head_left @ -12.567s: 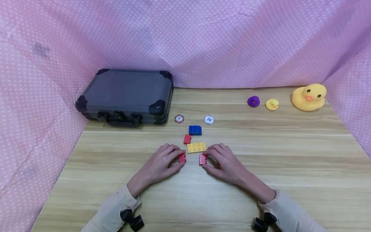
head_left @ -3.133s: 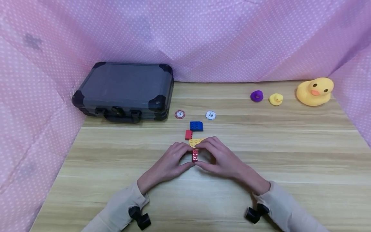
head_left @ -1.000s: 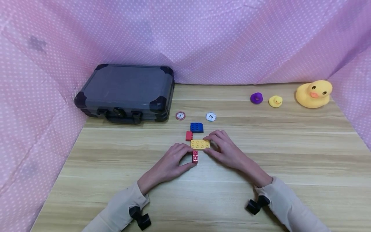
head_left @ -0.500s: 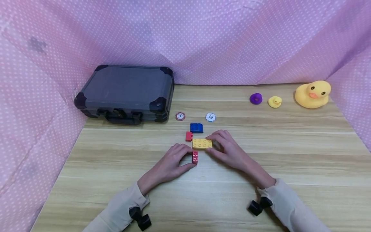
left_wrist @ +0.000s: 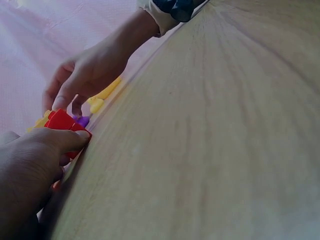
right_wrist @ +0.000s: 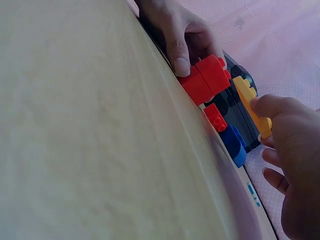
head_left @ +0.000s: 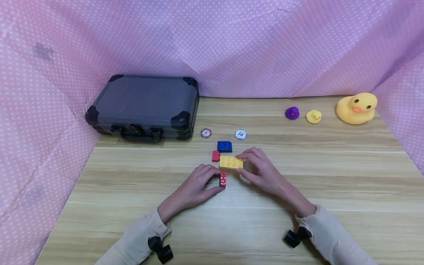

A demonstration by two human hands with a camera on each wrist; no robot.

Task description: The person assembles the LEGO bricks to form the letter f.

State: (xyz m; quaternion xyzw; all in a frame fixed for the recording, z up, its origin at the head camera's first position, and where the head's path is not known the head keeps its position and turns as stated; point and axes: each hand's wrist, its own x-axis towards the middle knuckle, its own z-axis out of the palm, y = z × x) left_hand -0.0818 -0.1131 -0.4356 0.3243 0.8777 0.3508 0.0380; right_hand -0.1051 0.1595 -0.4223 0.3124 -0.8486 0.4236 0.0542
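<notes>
My left hand (head_left: 195,187) pinches a stack of two red toy bricks (head_left: 223,180) near the middle of the table, studs up. In the right wrist view, the seam between these stacked bricks (right_wrist: 206,79) shows. My right hand (head_left: 265,173) holds a yellow eight-stud brick (head_left: 230,162) by its right end, thumb in front and fingers behind. The right wrist view has the yellow brick (right_wrist: 246,97) raised above the tabletop, apart from the red stack. Just behind lie a loose red brick (head_left: 215,156), on its side, and a blue brick (head_left: 224,146) with a rounded end.
Two poker chips lie farther back, a red one (head_left: 206,133) and a white one (head_left: 240,134). A grey case (head_left: 145,106) stands back left. At back right sit a purple duck (head_left: 292,113), a small yellow duck (head_left: 313,116) and a large duck (head_left: 356,108). Pink cloth (head_left: 232,48) hangs behind.
Two red bricks, earlier one in each hand, are now stacked in the left hand. The right hand has let go of them, taken the yellow brick, slid it right and lifted it.
</notes>
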